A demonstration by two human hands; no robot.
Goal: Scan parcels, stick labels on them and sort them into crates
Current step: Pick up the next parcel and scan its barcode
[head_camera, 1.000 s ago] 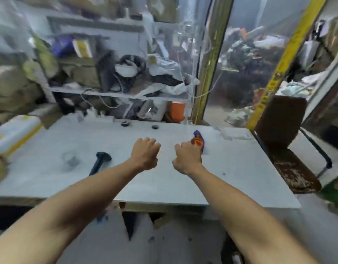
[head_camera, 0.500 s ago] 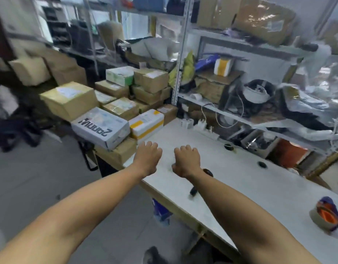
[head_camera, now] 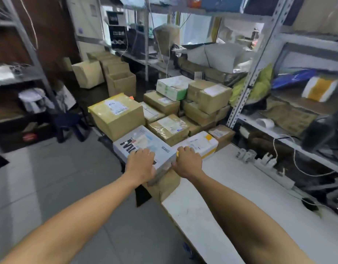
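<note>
Both hands have come forward onto the parcel pile since half a second ago, when they hung over the table edge, short of the boxes. The view has also turned more to the left, so the scanner and the tape roll are no longer seen.

Nearest, the left hand lies on the near top edge of the white box with black letters. Its fingers are spread on the lid and bent a little over the edge. The right hand is at the right corner of the same box, thumb against its side, fingers toward the yellow-striped box just beside. Whether the hands already grip the box I cannot tell; they touch it from two sides, and it is not lifted. It rests on a brown box at the end of the table.

I judge this as the start of a pick: one parcel is chosen and must come to the table for scanning.

Behind, more cardboard parcels are stacked, and farther back stand the shelves.
</note>
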